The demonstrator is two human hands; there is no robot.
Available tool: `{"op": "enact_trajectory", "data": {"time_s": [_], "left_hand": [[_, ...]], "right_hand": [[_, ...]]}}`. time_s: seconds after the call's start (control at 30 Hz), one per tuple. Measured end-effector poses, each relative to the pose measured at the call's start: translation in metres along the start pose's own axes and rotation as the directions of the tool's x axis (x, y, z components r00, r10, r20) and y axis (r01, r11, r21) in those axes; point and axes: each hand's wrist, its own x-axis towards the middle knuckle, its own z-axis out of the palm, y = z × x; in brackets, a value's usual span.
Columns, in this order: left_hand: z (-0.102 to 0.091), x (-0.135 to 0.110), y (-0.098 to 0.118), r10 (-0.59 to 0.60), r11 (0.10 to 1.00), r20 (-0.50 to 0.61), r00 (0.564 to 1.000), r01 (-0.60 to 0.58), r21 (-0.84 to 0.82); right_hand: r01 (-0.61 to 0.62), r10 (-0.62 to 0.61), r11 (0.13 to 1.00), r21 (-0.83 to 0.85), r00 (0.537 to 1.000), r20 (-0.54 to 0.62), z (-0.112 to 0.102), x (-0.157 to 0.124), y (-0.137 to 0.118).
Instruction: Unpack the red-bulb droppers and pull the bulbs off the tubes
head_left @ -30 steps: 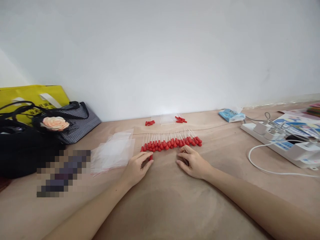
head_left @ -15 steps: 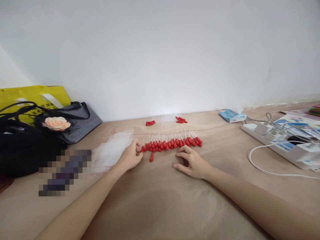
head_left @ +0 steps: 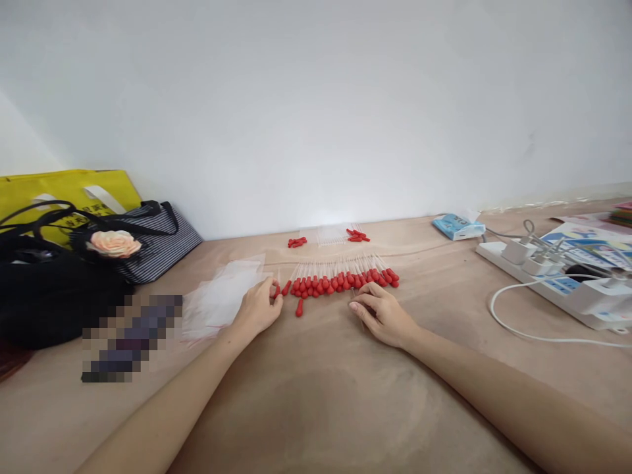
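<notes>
On the table (head_left: 316,395), with a red bulb (head_left: 299,308) let go near the dropper row (head_left: 340,282), the left-end dropper (head_left: 277,290) is now pinched by the left hand (head_left: 259,306), a thin tube (head_left: 353,293) by the right hand (head_left: 385,317).

No text, brand or number could be read for sure. Yellow bag (head_left: 69,187), far left: black Chinese characters (head_left: 97,210), two rows, partly covered by straps (head_left: 172,214) in front, too blurred to transcribe. Blue tissue pack (head_left: 450,228), right of centre near the wall (head_left: 316,118): short lettering on top, too small to make out. Power strip (head_left: 488,250): blue panels, markings illegible. Printed sheets (head_left: 592,251) behind it: blue and yellow graphics, any wording too blurred to read.
</notes>
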Motion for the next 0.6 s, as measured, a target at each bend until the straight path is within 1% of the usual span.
{"op": "enact_trajectory", "data": {"time_s": [0.07,0.1,0.17,0.23,0.27,0.33,0.4,0.5,0.6], "left_hand": [[-0.002,0.0,-0.001,-0.01,1.0,-0.063,0.998,0.01,-0.002],[-0.005,0.0,-0.001,-0.015,1.0,-0.121,0.993,0.014,-0.01],[-0.01,-0.004,0.001,-0.006,0.999,-0.26,0.965,-0.007,-0.049],[-0.013,-0.011,0.007,0.049,0.99,-0.363,0.93,-0.093,-0.106],[-0.013,-0.016,0.011,0.096,0.978,-0.385,0.918,-0.158,-0.133],[-0.01,-0.027,0.021,0.219,0.938,-0.366,0.904,-0.298,-0.175],[-0.004,-0.038,0.03,0.33,0.89,-0.302,0.894,-0.401,-0.215],[0.004,-0.048,0.04,0.424,0.843,-0.207,0.881,-0.468,-0.265],[0.008,-0.05,0.044,0.485,0.808,-0.161,0.86,-0.511,-0.294]], "right_hand": [[-0.014,0.014,1.0,-0.017,1.0,-0.024,-0.001,0.001,0.0],[-0.022,0.021,0.999,-0.029,0.999,-0.043,-0.001,0.001,0.001],[-0.026,0.021,0.998,-0.053,0.995,-0.102,0.0,0.001,0.002],[-0.016,0.001,0.997,-0.077,0.983,-0.186,0.0,0.002,0.004],[-0.008,-0.014,0.996,-0.094,0.973,-0.231,0.0,0.001,0.004],[0.013,-0.056,0.99,-0.142,0.952,-0.3,-0.001,0.001,0.003],[0.056,-0.116,0.978,-0.199,0.946,-0.303,-0.002,0.0,0.001],[0.163,-0.219,0.949,-0.269,0.957,-0.192,-0.004,-0.001,-0.003],[0.254,-0.291,0.92,-0.3,0.953,-0.086,-0.003,0.001,-0.006]]}}
